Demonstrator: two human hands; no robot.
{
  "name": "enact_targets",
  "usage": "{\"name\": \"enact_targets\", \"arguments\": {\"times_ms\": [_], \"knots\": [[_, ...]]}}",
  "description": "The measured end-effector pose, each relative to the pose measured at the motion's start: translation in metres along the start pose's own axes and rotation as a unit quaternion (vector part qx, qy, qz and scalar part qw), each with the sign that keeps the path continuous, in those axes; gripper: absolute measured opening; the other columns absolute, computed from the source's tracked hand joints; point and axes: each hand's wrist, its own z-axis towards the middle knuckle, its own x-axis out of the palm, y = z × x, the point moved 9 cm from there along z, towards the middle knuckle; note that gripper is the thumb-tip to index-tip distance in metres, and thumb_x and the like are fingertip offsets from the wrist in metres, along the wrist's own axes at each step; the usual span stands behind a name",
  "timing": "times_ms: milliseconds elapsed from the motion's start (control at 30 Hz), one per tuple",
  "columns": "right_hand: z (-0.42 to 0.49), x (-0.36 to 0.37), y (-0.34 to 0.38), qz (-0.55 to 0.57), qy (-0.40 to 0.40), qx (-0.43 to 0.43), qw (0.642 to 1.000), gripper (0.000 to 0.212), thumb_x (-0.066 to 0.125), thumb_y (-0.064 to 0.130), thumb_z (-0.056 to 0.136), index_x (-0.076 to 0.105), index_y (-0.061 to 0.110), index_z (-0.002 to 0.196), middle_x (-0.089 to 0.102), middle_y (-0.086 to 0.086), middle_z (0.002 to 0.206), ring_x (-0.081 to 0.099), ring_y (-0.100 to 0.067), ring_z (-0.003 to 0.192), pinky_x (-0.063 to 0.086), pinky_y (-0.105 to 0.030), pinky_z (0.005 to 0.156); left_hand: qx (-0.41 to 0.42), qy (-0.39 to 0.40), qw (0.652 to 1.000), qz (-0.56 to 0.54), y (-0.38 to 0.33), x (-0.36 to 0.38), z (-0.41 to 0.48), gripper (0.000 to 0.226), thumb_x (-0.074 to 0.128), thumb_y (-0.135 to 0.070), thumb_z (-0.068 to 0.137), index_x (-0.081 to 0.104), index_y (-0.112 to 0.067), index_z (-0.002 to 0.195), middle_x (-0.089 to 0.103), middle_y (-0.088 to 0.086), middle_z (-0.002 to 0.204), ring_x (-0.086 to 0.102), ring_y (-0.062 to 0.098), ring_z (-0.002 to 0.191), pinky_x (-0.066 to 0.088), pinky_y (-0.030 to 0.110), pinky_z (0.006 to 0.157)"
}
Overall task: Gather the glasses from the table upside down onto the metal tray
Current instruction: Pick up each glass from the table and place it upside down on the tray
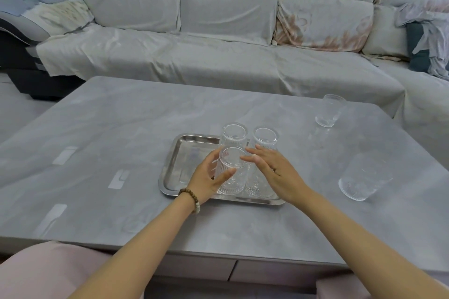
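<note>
A metal tray (pixel 179 153) lies in the middle of the grey table (pixel 116 128). Several ribbed clear glasses stand upside down on it: one at the back left (pixel 233 134), one at the back right (pixel 265 138), and one at the front (pixel 232 172). My left hand (pixel 206 179) is wrapped around the front glass. My right hand (pixel 272 172) hovers open beside it, fingers touching its base, and hides part of another glass behind it. Two more glasses stand on the table to the right, a far one (pixel 329 110) and a near one (pixel 362 177).
A long sofa (pixel 218 56) covered in pale cloth runs behind the table, with cushions and crumpled clothes (pixel 427 22) at its right end. A pink seat (pixel 48 272) is at the lower left, below the table's front edge.
</note>
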Motion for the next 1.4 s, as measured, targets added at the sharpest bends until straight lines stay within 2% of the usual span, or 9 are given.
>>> {"name": "enact_targets", "arguments": {"times_ms": [67,233,367,467,667,833,933,1200,1400], "knots": [[-0.001,0.000,0.001,0.008,-0.003,0.002,1.000,0.049,0.026,0.054,0.091,0.063,0.039,0.119,0.051,0.016,0.141,0.030,0.006,0.135,0.017,-0.024,0.115,-0.013,-0.001,1.000,-0.004,0.003,-0.003,0.001,0.072,0.065,-0.057,0.067,0.044,-0.031,0.131,0.050,-0.011,0.135,0.046,0.004,0.124,0.041,0.020,0.100],[0.000,-0.009,-0.001,0.094,0.000,0.028,0.995,0.040,0.037,0.052,0.092,0.063,0.039,0.119,0.049,0.023,0.139,0.037,0.015,0.125,0.025,-0.011,0.106,-0.019,-0.071,0.997,-0.011,-0.012,-0.036,0.016,0.055,0.052,-0.051,0.078,0.052,-0.022,0.125,0.058,-0.012,0.116,0.054,0.009,0.114,0.046,0.018,0.092],[0.013,-0.046,-0.013,0.121,-0.034,0.041,0.991,0.029,0.050,0.034,0.095,0.059,0.033,0.123,0.052,0.018,0.137,0.047,0.002,0.125,0.034,-0.022,0.107,-0.003,-0.082,0.996,0.045,-0.042,-0.055,0.051,0.040,0.047,-0.045,0.089,0.053,-0.026,0.124,0.055,-0.013,0.120,0.052,0.007,0.111,0.039,0.008,0.080],[0.027,-0.088,-0.032,0.102,-0.064,0.054,0.991,0.030,0.053,0.029,0.095,0.054,0.033,0.125,0.052,0.013,0.135,0.048,-0.001,0.122,0.036,-0.020,0.102,0.013,-0.068,0.994,0.084,-0.070,-0.050,0.088,0.037,0.049,-0.042,0.090,0.054,-0.026,0.123,0.053,-0.012,0.122,0.050,0.005,0.107,0.037,0.005,0.074],[0.052,-0.181,-0.119,0.110,-0.116,0.157,0.975,0.036,0.059,0.036,0.091,0.053,0.033,0.126,0.052,0.006,0.135,0.050,-0.012,0.125,0.038,-0.025,0.088,0.008,0.035,0.985,0.168,-0.099,0.020,0.175,0.041,0.051,-0.038,0.091,0.051,-0.019,0.127,0.053,-0.004,0.129,0.049,0.010,0.107,0.037,0.023,0.087],[0.061,-0.238,-0.209,0.152,-0.159,0.261,0.940,0.069,0.071,0.032,0.083,0.036,0.022,0.142,0.039,-0.004,0.150,0.047,-0.022,0.127,0.040,-0.040,0.106,-0.030,0.095,0.979,0.180,-0.093,0.097,0.244,0.051,0.054,-0.038,0.089,0.044,-0.016,0.133,0.049,0.002,0.139,0.054,0.015,0.110,0.041,0.026,0.088],[0.071,-0.249,-0.254,0.159,-0.137,0.296,0.932,0.079,0.075,0.031,0.079,0.032,0.020,0.144,0.037,-0.009,0.151,0.044,-0.024,0.131,0.038,-0.046,0.110,-0.064,0.162,0.954,0.245,-0.074,0.147,0.280,0.067,0.049,-0.051,0.087,0.028,-0.020,0.143,0.036,0.000,0.150,0.042,0.021,0.131,0.035,0.034,0.105],[0.103,-0.231,-0.326,0.213,-0.110,0.250,0.938,0.086,0.078,0.029,0.076,0.029,0.024,0.146,0.037,0.003,0.151,0.048,-0.013,0.121,0.038,-0.028,0.094,-0.066,0.233,0.945,0.218,-0.035,0.260,0.333,0.084,0.046,-0.061,0.083,0.010,-0.023,0.148,0.018,-0.002,0.158,0.033,0.023,0.138,0.028,0.041,0.112],[0.117,-0.211,-0.356,0.249,-0.114,0.211,0.938,0.066,0.079,0.018,0.075,0.041,0.035,0.126,0.051,0.012,0.130,0.055,-0.007,0.115,0.043,-0.016,0.084,-0.036,0.218,0.966,0.134,-0.024,0.297,0.353,0.085,0.063,-0.051,0.077,0.018,-0.028,0.145,0.027,-0.002,0.153,0.042,0.027,0.130,0.039,0.032,0.098]]}}
